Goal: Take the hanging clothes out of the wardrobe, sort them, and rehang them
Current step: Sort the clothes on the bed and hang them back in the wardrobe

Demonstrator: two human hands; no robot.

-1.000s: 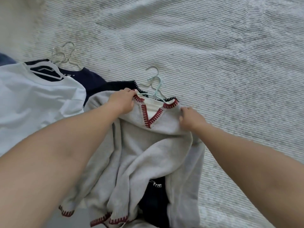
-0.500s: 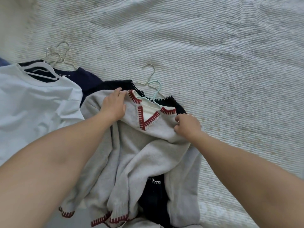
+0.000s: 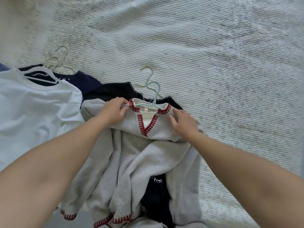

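My left hand (image 3: 113,111) pinches the grey sweater (image 3: 139,162) collar; right hand (image 3: 184,124) rests spread on its shoulder. Sweater lies on the bed (image 3: 213,63), over a black one. Risk: blue hanger (image 3: 153,97) slips out, tangles the hanger beneath.

Clothes on hangers, laid out on the bed in front of you.

You have a grey sweater (image 3: 141,163) with red stitching at its V-neck and cuffs on a pale blue hanger (image 3: 153,94), lying rumpled on top of a black sweater (image 3: 115,92) with white stitched edges, whose metal hanger (image 3: 147,74) pokes out above. To your left a white shirt (image 3: 36,109) on a white hanger (image 3: 41,76) overlaps a navy shirt (image 3: 85,80), with more metal hooks (image 3: 56,59) showing beyond.
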